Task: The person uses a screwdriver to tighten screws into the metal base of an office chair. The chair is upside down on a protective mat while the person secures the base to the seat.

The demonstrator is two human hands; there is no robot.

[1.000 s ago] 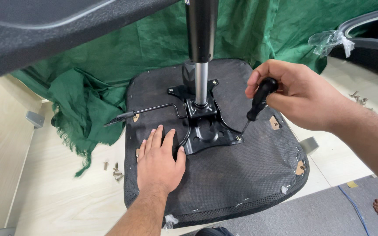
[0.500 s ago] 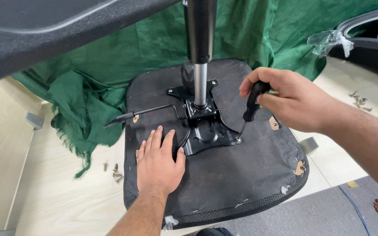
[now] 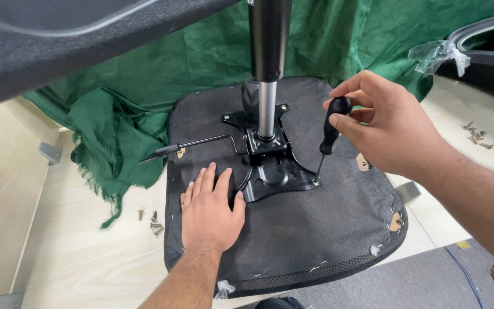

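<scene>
Work in hand: we judge it to be driving a screw at the right front corner of the black metal mechanism plate [image 3: 273,171], which sits on the upturned office chair seat [image 3: 327,240].
Right hand [image 3: 387,129]: closed around the black handle of a screwdriver [image 3: 328,140], fingers wrapped over the rounded top, thumb on the near side.
Screwdriver position: the shaft runs down and slightly leftward from the hand; its tip meets the plate corner just below the knuckles. We cannot tell whether the tip is seated in a screw head.
Left hand [image 3: 210,212]: not gripping anything, palm flat on the seat fabric, fingers spread, fingertips touching the left edge of the plate.
Gas lift column [image 3: 267,74]: stands upright from the plate centre, between the two hands and above them.
Adjustment lever [image 3: 192,146]: projects leftward from the plate, beyond the left hand's fingertips.
Loose screws [image 3: 152,222]: a small group on the pale floor, left of the left wrist; more lie right of the right forearm [image 3: 475,134].
Green cloth [image 3: 121,126]: bunched under and beyond the seat.
Recommendation, alignment: we advise bringing the shaft nearer to square with the plate; the present tilt could let the tip slip out.
Recommendation, pressure: push down through the handle top while turning.
Recommendation, bracing: keep the left palm pressing so the seat does not turn, fingers away from the driven corner.
</scene>
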